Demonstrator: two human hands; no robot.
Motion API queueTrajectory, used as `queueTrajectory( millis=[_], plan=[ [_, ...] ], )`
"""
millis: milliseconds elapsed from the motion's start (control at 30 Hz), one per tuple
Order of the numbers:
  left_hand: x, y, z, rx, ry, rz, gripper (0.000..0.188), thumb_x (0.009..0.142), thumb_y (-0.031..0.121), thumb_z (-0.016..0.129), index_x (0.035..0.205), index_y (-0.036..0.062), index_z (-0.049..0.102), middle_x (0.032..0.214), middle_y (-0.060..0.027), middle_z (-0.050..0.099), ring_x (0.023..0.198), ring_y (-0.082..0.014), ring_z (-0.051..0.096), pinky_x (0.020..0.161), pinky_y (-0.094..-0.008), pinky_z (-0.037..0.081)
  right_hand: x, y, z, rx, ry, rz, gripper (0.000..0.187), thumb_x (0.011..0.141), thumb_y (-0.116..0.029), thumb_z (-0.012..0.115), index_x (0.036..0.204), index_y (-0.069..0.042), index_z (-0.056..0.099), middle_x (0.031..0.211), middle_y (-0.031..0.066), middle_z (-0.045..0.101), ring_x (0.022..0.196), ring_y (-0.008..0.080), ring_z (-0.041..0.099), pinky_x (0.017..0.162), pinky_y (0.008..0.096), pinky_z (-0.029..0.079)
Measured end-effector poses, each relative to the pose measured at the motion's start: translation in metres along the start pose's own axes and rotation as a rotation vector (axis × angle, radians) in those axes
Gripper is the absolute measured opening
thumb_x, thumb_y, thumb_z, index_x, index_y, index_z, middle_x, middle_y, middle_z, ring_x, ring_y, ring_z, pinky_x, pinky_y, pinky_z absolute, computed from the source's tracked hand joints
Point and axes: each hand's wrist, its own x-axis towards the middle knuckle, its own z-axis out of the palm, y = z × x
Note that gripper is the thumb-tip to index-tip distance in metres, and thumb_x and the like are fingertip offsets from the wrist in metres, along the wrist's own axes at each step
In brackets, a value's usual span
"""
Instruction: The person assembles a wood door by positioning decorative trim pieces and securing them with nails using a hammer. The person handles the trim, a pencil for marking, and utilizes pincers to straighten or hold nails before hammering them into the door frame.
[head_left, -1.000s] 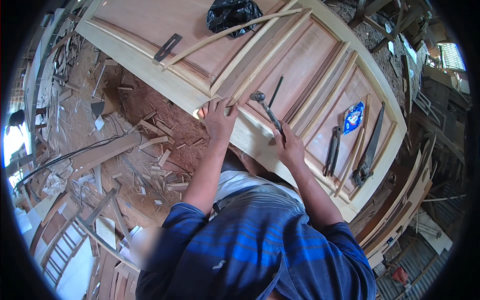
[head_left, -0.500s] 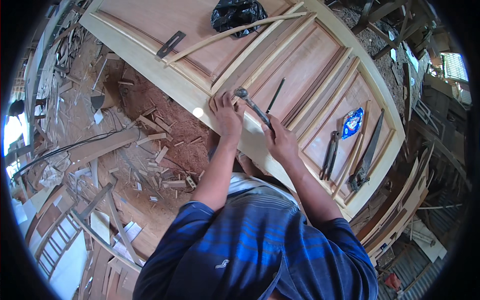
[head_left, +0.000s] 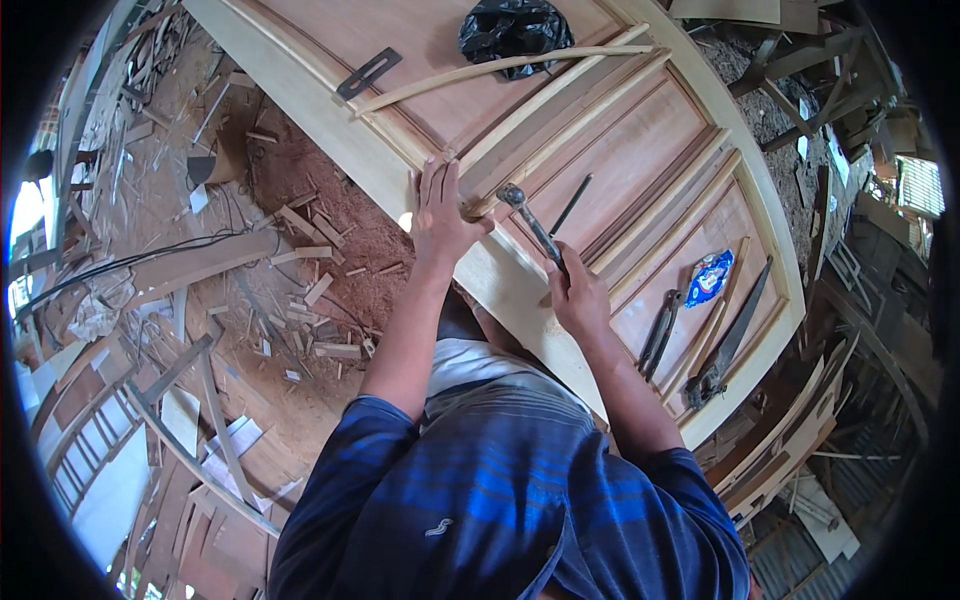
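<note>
My left hand (head_left: pixel 443 222) lies on the pale frame of a large wooden panelled door (head_left: pixel 520 285), its fingers stretched out and the thumb apart. The thumb rests beside the near end of a moulding strip (head_left: pixel 482 206). In my right hand (head_left: pixel 582 300) is a hammer (head_left: pixel 537 222), gripped by the handle, its head raised close to that strip end and to my left thumb. A thin dark rod-like tool (head_left: pixel 571 204) lies on the middle panel, beyond the hammer. Whether a nail sits at the strip end, I cannot tell.
On the door lie a black plastic bag (head_left: pixel 515 35), a curved wood strip (head_left: pixel 500 72), a slotted dark plate (head_left: pixel 369 73), pincers (head_left: pixel 659 335), a blue packet (head_left: pixel 709 278) and a handsaw (head_left: pixel 735 330). Wood offcuts (head_left: pixel 318 290) and sawdust cover the floor at left.
The view has shifted over the door. My left hand's fingers have straightened from a more curled pose at the strip, with the thumb spreading away. The hammer remains in my right hand.
</note>
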Motion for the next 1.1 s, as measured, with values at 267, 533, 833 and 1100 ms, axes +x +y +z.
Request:
queueTrajectory(
  millis=[267,533,833,1100],
  plan=[
    [-0.001,-0.010,0.005,-0.062,0.111,0.076,0.106,0.065,0.038,0.094,0.154,0.0008,0.052,0.151,-0.0227,0.060,0.150,-0.0417,0.049,0.131,-0.0648,0.033,0.008,-0.010,0.001,-0.025,-0.034,-0.097,0.036,0.108,-0.023,0.070,0.141,-0.011,0.064,0.092,0.0202,0.075,0.072,0.0404,0.075,0.064,0.0500,0.057],
    [-0.002,-0.018,0.006,-0.092,0.054,0.026,0.108,0.059,0.038,0.097,0.153,0.0022,0.055,0.151,-0.0166,0.062,0.151,-0.0332,0.049,0.137,-0.0581,0.025,0.004,-0.031,-0.017,0.002,-0.074,-0.066,0.037,0.110,-0.031,0.066,0.143,-0.013,0.063,0.095,0.0212,0.077,0.075,0.0409,0.077,0.066,0.0526,0.059],
    [0.002,-0.014,0.005,-0.103,0.079,0.023,0.101,0.060,0.035,0.098,0.148,0.0024,0.059,0.146,-0.0157,0.064,0.148,-0.0323,0.052,0.136,-0.0595,0.025,0.009,-0.003,0.005,-0.133,-0.074,-0.086,0.039,0.107,-0.021,0.070,0.142,-0.006,0.063,0.090,0.0193,0.075,0.073,0.0388,0.076,0.064,0.0494,0.058],
    [0.001,-0.014,0.006,-0.085,0.069,0.022,0.098,0.061,0.034,0.097,0.146,0.0012,0.060,0.143,-0.0165,0.066,0.145,-0.0337,0.055,0.133,-0.0621,0.029,0.009,0.001,0.004,-0.120,-0.052,-0.147,0.036,0.108,-0.020,0.066,0.140,-0.005,0.062,0.092,0.0211,0.075,0.076,0.0438,0.075,0.066,0.0525,0.058]
  ],
)
